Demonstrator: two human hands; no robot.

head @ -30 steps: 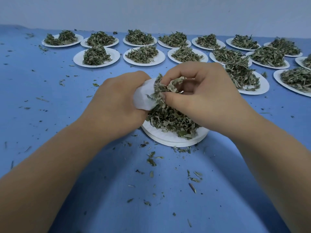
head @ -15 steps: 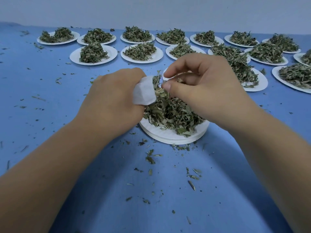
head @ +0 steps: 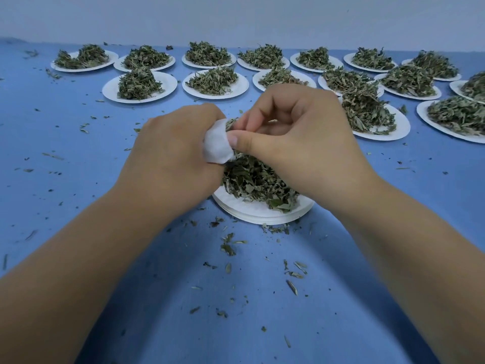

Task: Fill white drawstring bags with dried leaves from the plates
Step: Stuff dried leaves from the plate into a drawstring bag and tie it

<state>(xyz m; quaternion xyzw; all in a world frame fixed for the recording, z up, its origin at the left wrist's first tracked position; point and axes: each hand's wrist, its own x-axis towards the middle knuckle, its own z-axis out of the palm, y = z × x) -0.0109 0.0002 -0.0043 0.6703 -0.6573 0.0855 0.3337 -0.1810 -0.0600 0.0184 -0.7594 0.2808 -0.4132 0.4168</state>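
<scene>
Gripping white bag (head: 216, 144), left hand (head: 173, 158); right hand (head: 301, 137) just beside, pinching leaves (head: 231, 124) at its mouth.

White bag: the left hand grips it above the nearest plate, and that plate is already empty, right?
Not quite. The left hand does grip the white bag above the nearest plate, but the head view shows that plate holding a heap of dried leaves, not empty.
</scene>
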